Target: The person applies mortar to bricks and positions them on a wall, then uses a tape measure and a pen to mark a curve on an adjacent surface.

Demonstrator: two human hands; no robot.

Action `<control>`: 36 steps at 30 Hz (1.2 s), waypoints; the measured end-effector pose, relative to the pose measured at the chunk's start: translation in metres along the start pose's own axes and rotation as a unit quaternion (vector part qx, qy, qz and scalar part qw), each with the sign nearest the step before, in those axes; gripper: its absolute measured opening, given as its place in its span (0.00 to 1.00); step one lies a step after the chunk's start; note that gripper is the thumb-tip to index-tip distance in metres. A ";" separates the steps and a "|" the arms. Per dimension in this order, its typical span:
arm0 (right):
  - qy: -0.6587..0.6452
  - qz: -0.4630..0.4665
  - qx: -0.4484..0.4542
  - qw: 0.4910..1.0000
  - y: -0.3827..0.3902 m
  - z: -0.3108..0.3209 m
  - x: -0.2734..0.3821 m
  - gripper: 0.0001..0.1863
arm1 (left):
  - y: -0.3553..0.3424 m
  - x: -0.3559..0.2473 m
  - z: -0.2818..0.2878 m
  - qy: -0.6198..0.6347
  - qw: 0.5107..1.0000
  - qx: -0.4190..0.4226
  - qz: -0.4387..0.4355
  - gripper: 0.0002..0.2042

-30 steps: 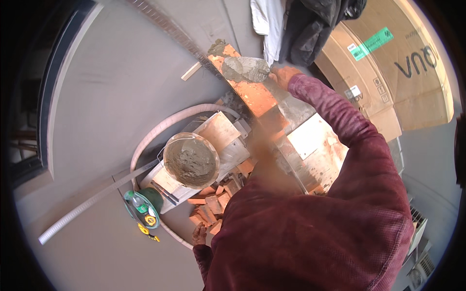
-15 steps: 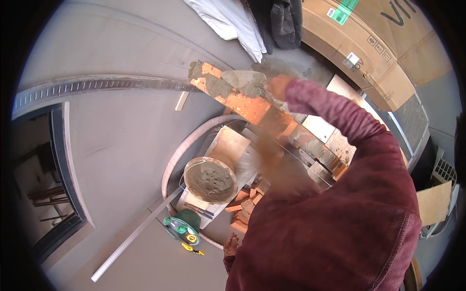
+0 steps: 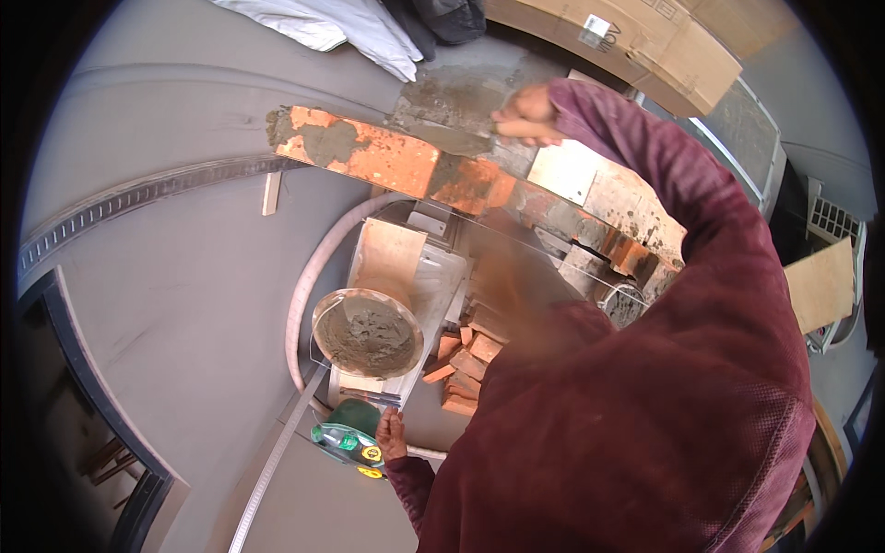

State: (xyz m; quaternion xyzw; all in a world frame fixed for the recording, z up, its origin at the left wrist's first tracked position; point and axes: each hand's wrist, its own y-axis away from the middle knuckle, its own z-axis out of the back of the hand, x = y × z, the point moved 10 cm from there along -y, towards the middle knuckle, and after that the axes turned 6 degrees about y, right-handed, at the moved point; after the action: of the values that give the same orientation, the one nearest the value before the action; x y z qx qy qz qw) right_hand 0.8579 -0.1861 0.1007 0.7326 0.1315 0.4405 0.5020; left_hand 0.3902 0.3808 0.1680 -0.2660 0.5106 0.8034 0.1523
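Observation:
My right hand (image 3: 530, 115) is closed around the wooden handle of a trowel (image 3: 449, 138). The trowel's grey blade lies along the far side of a low brick wall (image 3: 392, 157). Wet grey mortar (image 3: 334, 142) sits in a patch on the orange bricks and hangs over their left end. Lower down, my left hand (image 3: 392, 433) is held with its fingers loosely stretched, nothing visible in it. It is beside a green bucket (image 3: 355, 417) with a bottle and a yellow tape measure in it. A round bucket of mortar (image 3: 367, 334) stands between the wall and that hand.
Broken orange bricks (image 3: 467, 364) are piled right of the mortar bucket. A thick pale hose (image 3: 293, 323) curves around its left side. A long metal straightedge (image 3: 277, 461) slants across the floor. Cardboard boxes (image 3: 636, 46) and white cloth (image 3: 323, 23) lie beyond the wall.
The trowel has gone from over the mortar on the bricks to the wall's far side. My left hand has come up beside the green bucket. The whole view has shifted.

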 end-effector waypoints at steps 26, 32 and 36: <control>-0.530 0.086 -0.530 0.656 0.373 -0.473 -0.484 0.13 | 0.012 0.077 0.135 -0.309 0.920 0.202 -0.129 0.20; -0.683 0.057 -0.611 0.397 0.411 -0.477 -0.688 0.14 | -0.025 0.131 0.112 -0.323 0.922 0.211 -0.036 0.18; -0.702 0.072 -0.597 0.381 0.374 -0.462 -0.758 0.16 | -0.012 0.090 -0.017 -0.346 0.851 0.390 -0.068 0.20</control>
State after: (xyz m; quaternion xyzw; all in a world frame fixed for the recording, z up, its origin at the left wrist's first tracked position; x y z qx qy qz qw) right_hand -0.0326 -0.5535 0.0792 0.2982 -0.6185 -0.2317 0.6891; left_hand 0.3281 0.3685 0.1009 0.0761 0.6768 0.5659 0.4646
